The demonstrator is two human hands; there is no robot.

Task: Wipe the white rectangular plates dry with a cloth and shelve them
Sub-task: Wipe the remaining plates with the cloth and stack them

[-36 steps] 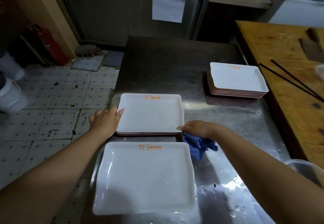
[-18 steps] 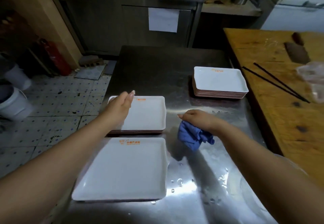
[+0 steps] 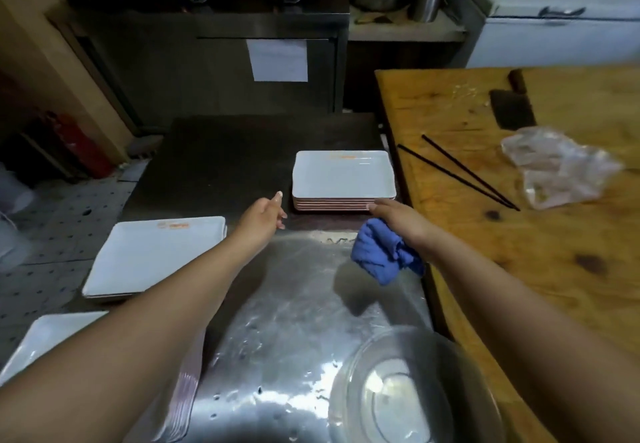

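Steel surface [image 3: 294, 304] in my head view: my left hand [image 3: 264, 214] reaches open-fingered toward the far plate stack [image 3: 343, 179]. My right hand [image 3: 398, 217] grips a blue cloth [image 3: 381, 255], fingertips at the stack's near edge. Two more stacks [image 3: 152, 255] sit left.

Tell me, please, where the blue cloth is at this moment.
In the head view the blue cloth hangs from the right hand, right of centre above the steel table, just in front of the far stack of white plates and beside the wooden counter.
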